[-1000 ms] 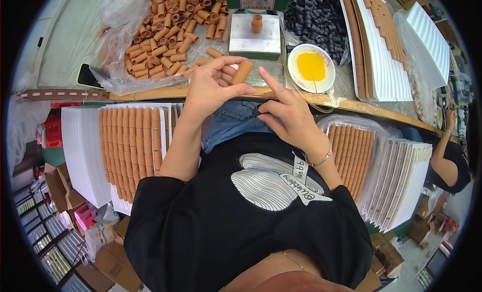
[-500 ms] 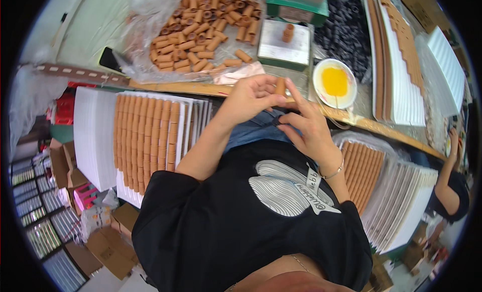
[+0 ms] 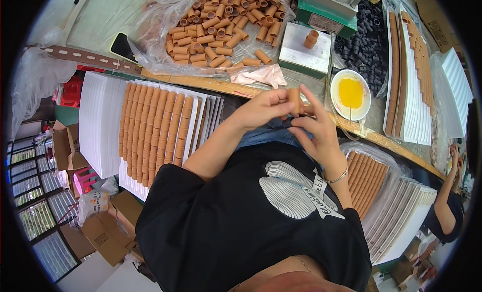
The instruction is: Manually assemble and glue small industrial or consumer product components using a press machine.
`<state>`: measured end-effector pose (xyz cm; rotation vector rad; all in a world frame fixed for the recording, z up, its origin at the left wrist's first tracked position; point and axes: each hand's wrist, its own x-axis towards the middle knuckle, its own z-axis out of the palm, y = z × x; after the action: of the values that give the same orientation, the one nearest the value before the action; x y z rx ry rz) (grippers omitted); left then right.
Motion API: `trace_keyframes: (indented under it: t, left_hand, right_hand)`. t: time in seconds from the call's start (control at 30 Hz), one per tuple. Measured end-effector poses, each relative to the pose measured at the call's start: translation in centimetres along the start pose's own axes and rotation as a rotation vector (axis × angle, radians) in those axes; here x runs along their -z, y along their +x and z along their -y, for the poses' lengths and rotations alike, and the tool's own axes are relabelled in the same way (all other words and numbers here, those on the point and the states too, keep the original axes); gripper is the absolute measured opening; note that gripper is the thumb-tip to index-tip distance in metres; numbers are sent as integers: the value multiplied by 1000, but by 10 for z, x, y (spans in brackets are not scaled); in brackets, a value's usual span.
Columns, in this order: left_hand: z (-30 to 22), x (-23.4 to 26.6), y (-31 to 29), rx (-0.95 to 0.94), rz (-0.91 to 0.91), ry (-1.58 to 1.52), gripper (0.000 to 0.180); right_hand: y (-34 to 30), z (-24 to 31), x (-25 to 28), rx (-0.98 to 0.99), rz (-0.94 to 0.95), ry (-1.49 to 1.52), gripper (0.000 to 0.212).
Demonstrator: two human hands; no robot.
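Both hands meet just above the near edge of the tabletop, in front of the person's chest. Seen from the head camera, the left hand is closed on a short terracotta-coloured tube, thumb and fingers pinching it upright. The right hand touches the same tube from the other side, its index finger raised along it and the other fingers curled beneath; whether it truly grips the tube cannot be told.

Beyond the hands, a crumpled pinkish cloth lies on the tabletop, and behind it a clear plastic sheet carries a loose heap of tubes of the same colour. To the right of the heap stands a small metal block with one tube set on top, and near it a white dish of yellow liquid. A pile of black tubes lies behind the dish.

Left of the person's arm, below the tabletop edge, a stack of white grooved trays holds rows of tubes laid end to end. More filled trays sit at the right, beside the wrist with a thin bracelet.
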<state>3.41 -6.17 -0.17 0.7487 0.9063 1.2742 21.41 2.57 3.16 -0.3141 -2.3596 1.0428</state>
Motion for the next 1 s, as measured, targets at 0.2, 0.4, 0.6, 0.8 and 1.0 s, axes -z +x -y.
trace_keyframes:
  t: [0.2,0.4,0.6,0.8,1.0]
  left_hand:
    - [4,23,-5,-29,209,-524,36]
    - [5,12,15,5,308,-801,66]
    - [-13,-13,19,9,176,-45,58]
    - [-12,-31,37,-126,118,100,33]
    - [-42,-34,31,15,884,210,27]
  right_hand:
    - [-15,-21,29,-120,-378,-9,7]
    - [-44,-34,51,-310,-589,172,7]
    - [-53,-77,96,-312,-587,-471,10]
    - [-25,-87,96,-288,-391,-552,11]
    - [-23,-102,91,-229,-467,-467,8]
